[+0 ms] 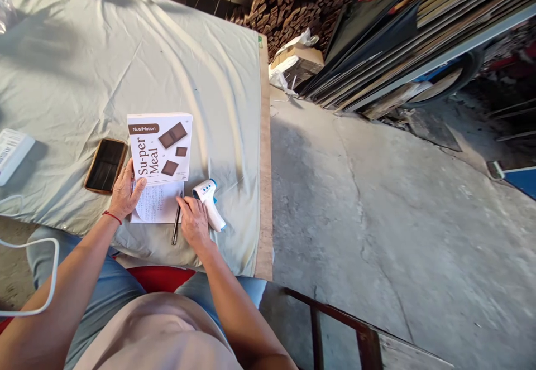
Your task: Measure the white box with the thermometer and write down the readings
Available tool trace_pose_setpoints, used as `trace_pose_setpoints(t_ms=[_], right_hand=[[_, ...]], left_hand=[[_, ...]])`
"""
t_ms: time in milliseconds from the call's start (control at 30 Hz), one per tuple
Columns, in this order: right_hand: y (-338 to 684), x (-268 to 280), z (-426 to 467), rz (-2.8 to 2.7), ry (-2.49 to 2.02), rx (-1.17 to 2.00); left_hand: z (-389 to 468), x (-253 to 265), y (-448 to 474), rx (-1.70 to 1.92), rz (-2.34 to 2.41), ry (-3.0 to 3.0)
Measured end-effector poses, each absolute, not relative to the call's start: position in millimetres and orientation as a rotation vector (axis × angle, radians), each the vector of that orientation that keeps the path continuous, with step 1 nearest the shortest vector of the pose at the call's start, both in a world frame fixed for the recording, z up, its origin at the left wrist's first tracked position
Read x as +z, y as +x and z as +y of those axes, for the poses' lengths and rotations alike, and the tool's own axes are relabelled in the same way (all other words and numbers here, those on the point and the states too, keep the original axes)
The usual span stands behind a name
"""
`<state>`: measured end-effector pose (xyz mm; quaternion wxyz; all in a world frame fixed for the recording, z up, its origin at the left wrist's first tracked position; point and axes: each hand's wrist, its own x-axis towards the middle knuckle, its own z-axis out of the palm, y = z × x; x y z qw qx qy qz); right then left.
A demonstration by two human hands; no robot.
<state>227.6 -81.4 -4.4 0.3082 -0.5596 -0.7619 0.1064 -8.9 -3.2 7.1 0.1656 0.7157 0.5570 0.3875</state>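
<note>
My left hand (125,192) grips the lower left corner of a white "NutriMotion Su-per Meal" box (143,130), with the thumb over its front. The box covers the upper part of a sheet of paper with handwriting (157,205). At the paper's right edge, my right hand (195,220) has its fingers closed at the upper part of a dark pen (175,230); the thumb is mostly hidden. Just right of that hand lies a white and blue infrared thermometer (207,194). A phone in a brown case (105,164) lies left of the box.
A pale cloth covers the table (84,80), whose wooden edge (264,191) runs along the right. At left are a white device (14,155) and a white cable (54,269). Stacked wood (293,1) and leaning panels (389,52) stand beyond the concrete floor (335,219).
</note>
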Motion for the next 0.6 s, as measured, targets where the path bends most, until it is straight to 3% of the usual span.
trace_pose_setpoints(t_ms=[200,333,600], right_hand=[[253.1,11.4,-82.2,-1.853,-1.845,0.204],[273.7,18.9,-76.2,-1.609,-2.151,0.408],[241.7,81.2,-47.0,-1.1,-1.388,1.2]], left_hand=[[-3.0,7.0,-9.8,1.096,1.592,2.029],[-3.2,6.3,-10.6,1.1,1.595,2.022],[-4.3,5.9,-11.5,1.081,1.61,2.007]])
